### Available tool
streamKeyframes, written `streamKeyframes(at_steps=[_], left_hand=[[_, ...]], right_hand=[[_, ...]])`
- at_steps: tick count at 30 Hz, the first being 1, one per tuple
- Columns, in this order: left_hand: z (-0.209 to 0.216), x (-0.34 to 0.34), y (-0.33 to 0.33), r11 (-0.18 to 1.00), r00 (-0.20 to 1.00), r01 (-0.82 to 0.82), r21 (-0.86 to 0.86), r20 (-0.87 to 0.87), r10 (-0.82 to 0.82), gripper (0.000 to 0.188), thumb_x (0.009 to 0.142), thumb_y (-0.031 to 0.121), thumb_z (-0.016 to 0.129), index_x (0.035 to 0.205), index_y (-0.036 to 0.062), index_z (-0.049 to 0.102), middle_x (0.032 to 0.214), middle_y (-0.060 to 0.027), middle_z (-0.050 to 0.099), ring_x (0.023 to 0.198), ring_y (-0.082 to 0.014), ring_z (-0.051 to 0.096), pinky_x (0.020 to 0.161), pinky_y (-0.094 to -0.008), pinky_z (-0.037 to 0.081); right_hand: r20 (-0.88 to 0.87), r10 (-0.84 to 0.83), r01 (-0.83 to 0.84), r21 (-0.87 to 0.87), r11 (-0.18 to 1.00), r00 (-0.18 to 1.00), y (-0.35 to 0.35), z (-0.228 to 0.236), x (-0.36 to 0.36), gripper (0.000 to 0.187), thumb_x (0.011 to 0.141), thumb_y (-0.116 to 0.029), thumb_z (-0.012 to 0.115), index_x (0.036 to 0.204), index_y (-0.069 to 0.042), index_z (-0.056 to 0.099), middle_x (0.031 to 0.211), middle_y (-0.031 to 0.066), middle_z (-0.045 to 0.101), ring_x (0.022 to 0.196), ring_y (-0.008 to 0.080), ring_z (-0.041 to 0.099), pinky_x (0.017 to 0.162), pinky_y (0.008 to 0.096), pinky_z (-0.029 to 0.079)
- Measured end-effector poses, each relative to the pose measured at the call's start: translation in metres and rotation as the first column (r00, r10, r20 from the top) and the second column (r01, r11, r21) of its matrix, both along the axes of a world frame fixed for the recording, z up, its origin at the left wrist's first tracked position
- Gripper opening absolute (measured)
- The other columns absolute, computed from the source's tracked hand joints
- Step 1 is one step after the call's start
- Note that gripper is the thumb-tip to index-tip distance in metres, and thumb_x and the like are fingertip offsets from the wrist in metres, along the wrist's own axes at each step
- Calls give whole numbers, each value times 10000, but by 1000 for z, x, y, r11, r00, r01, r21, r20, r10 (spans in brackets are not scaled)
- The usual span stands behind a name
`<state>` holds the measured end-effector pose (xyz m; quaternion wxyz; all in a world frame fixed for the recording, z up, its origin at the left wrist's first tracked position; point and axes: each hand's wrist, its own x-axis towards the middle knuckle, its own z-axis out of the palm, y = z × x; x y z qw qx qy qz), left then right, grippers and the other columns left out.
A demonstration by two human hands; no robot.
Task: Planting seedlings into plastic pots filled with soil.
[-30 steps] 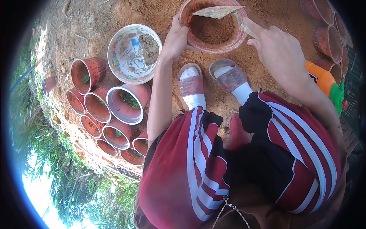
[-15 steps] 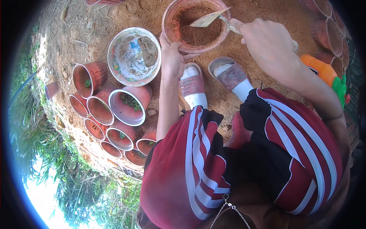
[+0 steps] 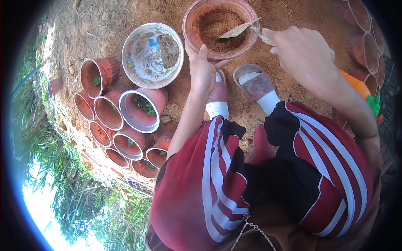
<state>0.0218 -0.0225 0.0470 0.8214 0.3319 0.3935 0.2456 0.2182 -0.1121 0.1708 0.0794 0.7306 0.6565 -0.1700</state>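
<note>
A reddish plastic flowerpot [image 3: 190,31] with loose brown soil [image 3: 217,23] inside sits in front of my feet. My left hand [image 3: 203,71] grips its near left rim, thumb on the outside and fingers partly hidden beneath. My right hand [image 3: 303,52] is closed around the handle of a trowel [image 3: 238,30]. The trowel's pointed blade slants over the soil in the pot, with its neck above the right rim. To the left stands a white patterned basin [image 3: 138,52] with a patch of grey-brown soil in it.
Several reddish pots [image 3: 111,113] stand grouped at the left, some with small green plants. A white-rimmed pot [image 3: 146,111] among them holds leafy seedlings. More pots [image 3: 362,52] and an orange-and-green plastic container [image 3: 356,85] are at the right. My sandalled feet [image 3: 257,83] rest on bare earth.
The trowel blade has shifted slightly right and down along with my right hand. My left hand still holds the pot's rim. The whole view has moved a little.
</note>
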Motion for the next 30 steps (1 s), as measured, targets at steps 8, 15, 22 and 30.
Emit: streamKeyframes(at_steps=[8,15,22,30], left_hand=[[-1,7,-11,995,993,-94,-22,73,96,559,1017,109,262,1469,249,-35,1475,-191,192,1265,-390,437,888,-503,560],[6,-5,-3,996,1000,-6,-90,19,7,675,956,0,289,1471,270,-54,1485,-180,169,1245,-391,458,853,-477,581],[-25,-59,12,1000,1000,6,-2,-28,-6,697,895,-60,318,1481,185,29,1410,-183,319,1079,-339,600,692,-398,631],[-31,-35,25,948,961,193,253,-246,-130,719,883,-36,366,1485,131,11,1428,-212,270,1182,-338,503,709,-353,614]], right_hand=[[165,-99,77,133,988,981,13,-19,-10,277,856,-130,581,1126,-76,610,731,161,656,699,316,667,610,416,526],[63,18,-11,-101,995,998,31,27,-8,320,863,-194,610,1158,-72,614,792,172,663,750,330,661,652,430,524],[-105,-238,233,-58,971,966,5,69,0,295,833,-230,665,1044,-25,640,741,160,638,721,305,641,671,384,491],[-423,-731,705,-252,662,536,-49,16,74,358,941,-346,581,762,-38,546,573,-7,479,450,83,452,420,256,339]])
